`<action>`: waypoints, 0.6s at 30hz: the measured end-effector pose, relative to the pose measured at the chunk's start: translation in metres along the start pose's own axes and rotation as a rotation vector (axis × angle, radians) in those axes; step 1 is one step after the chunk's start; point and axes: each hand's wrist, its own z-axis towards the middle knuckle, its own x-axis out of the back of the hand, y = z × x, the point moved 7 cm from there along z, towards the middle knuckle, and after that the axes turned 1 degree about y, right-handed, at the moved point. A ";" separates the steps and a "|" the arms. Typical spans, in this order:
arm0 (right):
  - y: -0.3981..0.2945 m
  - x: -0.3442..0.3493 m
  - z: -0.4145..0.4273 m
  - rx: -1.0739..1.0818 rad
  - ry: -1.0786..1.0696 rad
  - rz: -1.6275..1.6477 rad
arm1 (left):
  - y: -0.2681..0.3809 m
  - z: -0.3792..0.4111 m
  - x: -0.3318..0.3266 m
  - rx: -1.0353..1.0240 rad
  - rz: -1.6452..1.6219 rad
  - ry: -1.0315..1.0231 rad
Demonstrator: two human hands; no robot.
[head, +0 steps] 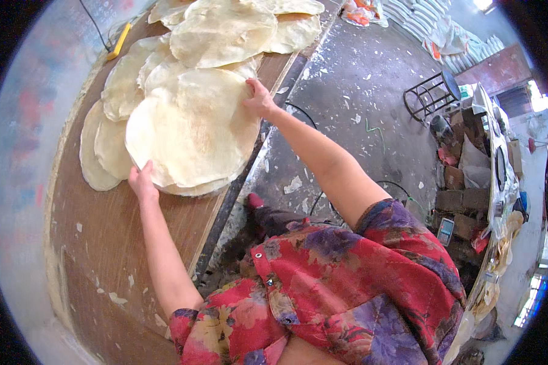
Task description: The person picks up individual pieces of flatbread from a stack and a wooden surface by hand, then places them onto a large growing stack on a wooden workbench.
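A stack of large, thin, round cream-coloured sheets [196, 132] lies at the near end of a long wooden table [109, 232]. My left hand [143, 182] grips its lower left edge, thumb on top and fingers partly hidden under the rim. On the opposite side, my right hand [258, 98] pinches the upper right edge of the stack. More round sheets [105, 146] overlap to its left, and another pile [223, 34] lies beyond it at the top. What the sheets are made of cannot be told for certain.
Pale flakes [117, 299] are scattered on the table, with others on the grey floor [342, 91]. A yellow-handled tool [119, 42] lies by the wall. Right of the floor stand a metal-framed stool [431, 93] and a cluttered shelf [466, 173]. Filled bags [415, 20] are stacked at the back.
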 end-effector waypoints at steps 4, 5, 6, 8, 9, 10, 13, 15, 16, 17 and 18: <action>0.026 0.021 0.009 -0.025 -0.016 -0.050 | 0.088 -0.053 0.061 0.010 -0.022 0.208; 0.021 0.016 0.008 -0.010 -0.035 -0.046 | 0.075 -0.056 0.121 0.037 -0.054 0.233; 0.028 0.031 0.002 -0.019 -0.022 -0.057 | 0.101 -0.096 0.121 0.124 0.067 0.438; 0.015 0.025 0.008 0.156 -0.018 -0.179 | 0.079 -0.142 0.226 -0.044 -0.035 0.480; 0.015 0.018 0.010 0.311 0.000 -0.305 | 0.053 -0.175 0.295 0.007 0.133 0.553; 0.008 0.014 0.010 0.371 -0.041 -0.388 | 0.019 -0.221 0.344 0.032 0.023 0.809; -0.013 0.017 0.028 -0.104 -0.459 -0.236 | -0.013 -0.343 0.381 0.238 0.847 1.217; -0.052 0.038 0.054 0.456 -0.328 -0.471 | -0.007 -0.360 0.318 0.342 1.084 1.418; -0.065 0.035 0.066 0.559 -0.316 -0.627 | -0.024 -0.357 0.302 0.348 1.023 1.292; -0.075 0.043 0.084 0.650 -0.282 -0.789 | -0.043 -0.334 0.278 0.339 0.962 1.145; -0.066 0.036 0.102 0.759 -0.296 -0.973 | -0.062 -0.315 0.245 0.181 0.598 1.003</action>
